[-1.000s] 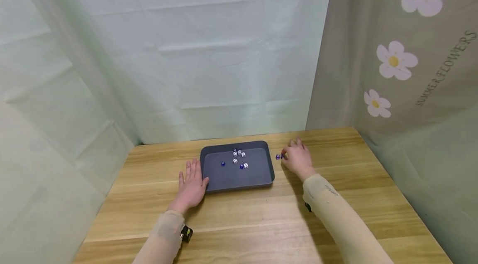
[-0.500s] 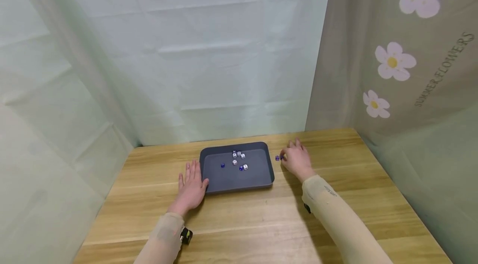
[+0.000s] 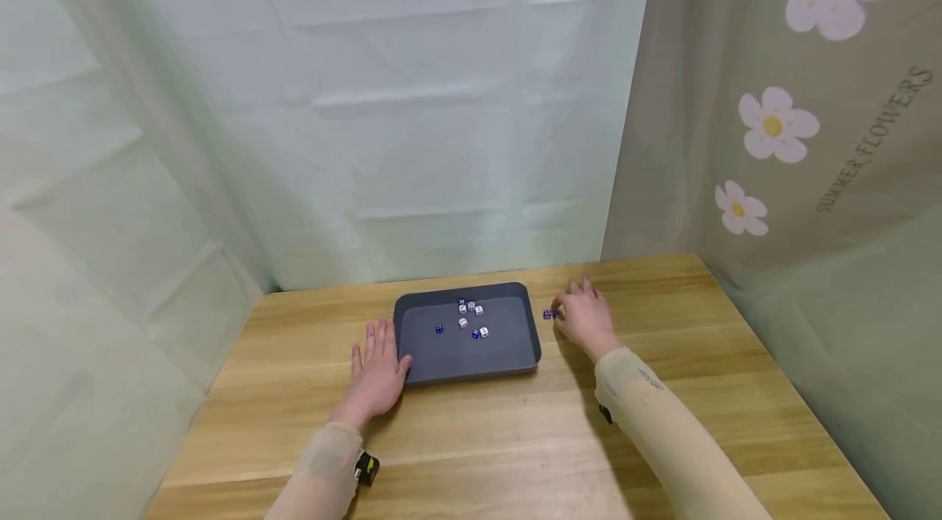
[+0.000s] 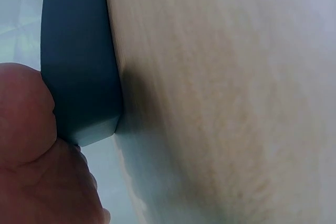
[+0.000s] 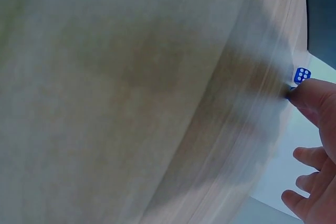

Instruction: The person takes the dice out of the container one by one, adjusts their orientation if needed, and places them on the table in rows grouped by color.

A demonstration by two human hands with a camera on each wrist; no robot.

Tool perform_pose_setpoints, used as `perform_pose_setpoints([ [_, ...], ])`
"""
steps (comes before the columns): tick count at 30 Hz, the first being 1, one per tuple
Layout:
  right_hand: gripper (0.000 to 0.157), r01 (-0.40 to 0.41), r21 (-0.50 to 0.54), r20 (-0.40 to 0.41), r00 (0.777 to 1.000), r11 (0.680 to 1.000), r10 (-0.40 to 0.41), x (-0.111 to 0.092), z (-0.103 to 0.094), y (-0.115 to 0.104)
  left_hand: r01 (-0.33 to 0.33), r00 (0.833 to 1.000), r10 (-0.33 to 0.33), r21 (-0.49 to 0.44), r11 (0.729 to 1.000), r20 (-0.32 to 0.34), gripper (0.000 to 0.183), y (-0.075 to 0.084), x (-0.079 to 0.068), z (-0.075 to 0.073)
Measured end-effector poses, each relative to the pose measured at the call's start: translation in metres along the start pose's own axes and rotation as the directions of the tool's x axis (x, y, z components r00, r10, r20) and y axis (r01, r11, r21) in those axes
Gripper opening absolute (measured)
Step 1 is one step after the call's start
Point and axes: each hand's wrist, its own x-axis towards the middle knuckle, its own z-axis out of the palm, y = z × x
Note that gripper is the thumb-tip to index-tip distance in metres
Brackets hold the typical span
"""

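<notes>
A dark grey tray (image 3: 471, 356) lies on the wooden table, holding several white dice and blue dice, among them a white die (image 3: 463, 323) and a blue die (image 3: 439, 328). Along the tray's left side my left hand (image 3: 378, 377) rests with its fingers straight, the thumb over the near left corner. To the right of the tray, my right hand (image 3: 584, 317) pinches a blue die (image 3: 556, 313) between thumb and index finger, low at the tabletop. Most of that die is hidden by the thumb in the right wrist view. Another blue die (image 5: 302, 75) sits close beside it, on the tray side.
The wooden table (image 3: 471, 455) ends just behind the tray at a pale cloth wall (image 3: 441, 136). On the right hangs a curtain (image 3: 662, 136) printed with white flowers.
</notes>
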Motion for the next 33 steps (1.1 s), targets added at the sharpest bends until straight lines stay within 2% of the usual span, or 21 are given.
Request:
perform_pose_setpoints([
  [7, 0.024, -0.003, -0.006, -0.024, 1.0, 1.0, 0.003, -0.003, 0.0, 0.0, 0.011, 1.0, -0.011, 0.003, 1.0, -0.008, 0.077, 0.003, -0.001, 0.003],
  [15, 0.025, -0.013, -0.009, -0.003, 1.0, 1.0, 0.013, -0.004, 0.004, 0.002, 0.004, 1.0, -0.004, 0.01, 1.0, -0.004, 0.077, -0.005, 0.0, 0.01],
  [26, 0.034, -0.019, 0.035, -0.011, 1.0, 0.999, 0.019, -0.008, -0.003, -0.001, 0.008, 1.0, -0.008, 0.033, 0.999, -0.009, 0.078, -0.013, 0.005, 0.013],
  [33, 0.045, -0.03, 0.099, -0.013, 0.999, 0.995, 0.031, -0.01, -0.008, -0.001, 0.015, 1.0, -0.016, 0.026, 1.0, 0.009, 0.077, -0.008, 0.006, 0.008],
])
